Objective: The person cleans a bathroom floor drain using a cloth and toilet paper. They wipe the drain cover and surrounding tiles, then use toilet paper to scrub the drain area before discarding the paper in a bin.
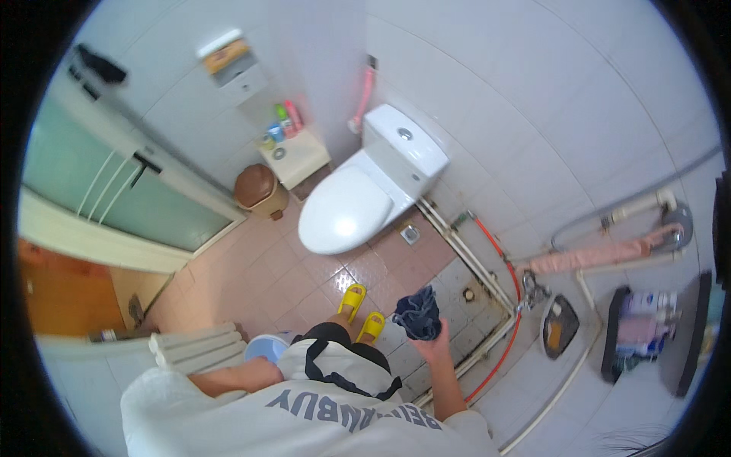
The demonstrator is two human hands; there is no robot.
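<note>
My right hand [435, 344] grips a bunched dark blue-grey cloth [420, 314], held out over the grey floor tiles to the right of my yellow slippers [372, 326]. At my left side, my left hand [267, 374] is bent in near the shirt, its fingers mostly hidden. Right behind it stands a light blue and white bucket [265, 347], partly covered by the arm; whether the hand touches it cannot be told.
A white toilet [348, 211] with closed lid stands ahead, beside a brown-lidded bin [256, 187] and a small cabinet [305, 160]. A red hose [515, 331] and white pipes run along the right wall, near a corner shelf [561, 327]. A white radiator [200, 349] is at left.
</note>
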